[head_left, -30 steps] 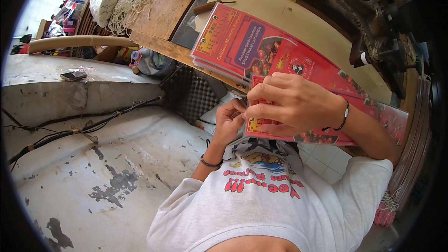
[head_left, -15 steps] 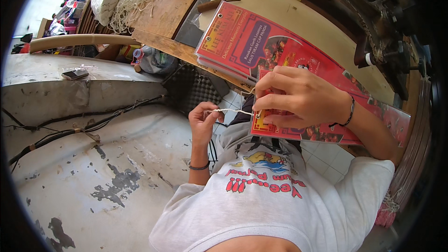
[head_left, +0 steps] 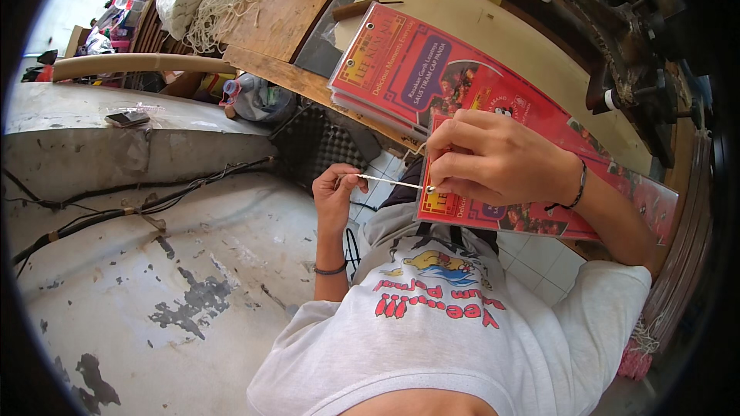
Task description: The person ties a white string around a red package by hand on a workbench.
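A white string (head_left: 391,181) runs taut from my left hand (head_left: 334,191) to a metal eyelet at the left edge of a red laminated sign (head_left: 532,219). My left fingers are closed in a pinch on the string. Over the sign's left end lies my right hand (head_left: 501,156), its fingers and thumb bent together at the corner beside the eyelet, hiding part of the print. Just beyond it, a stack of similar red signs (head_left: 393,42) with eyelets rests on the table.
Behind the signs is a wooden table (head_left: 270,19) with a tangled heap of white string (head_left: 231,0). A dark metal machine (head_left: 617,38) stands at the right. To the left, a worn white surface (head_left: 231,223) carries black cables (head_left: 116,216). A plastic bottle (head_left: 231,88) lies beyond.
My left hand has drawn the string straighter and tighter. The right fingertips have curled in closer to the eyelet, uncovering more of the sign's lower print.
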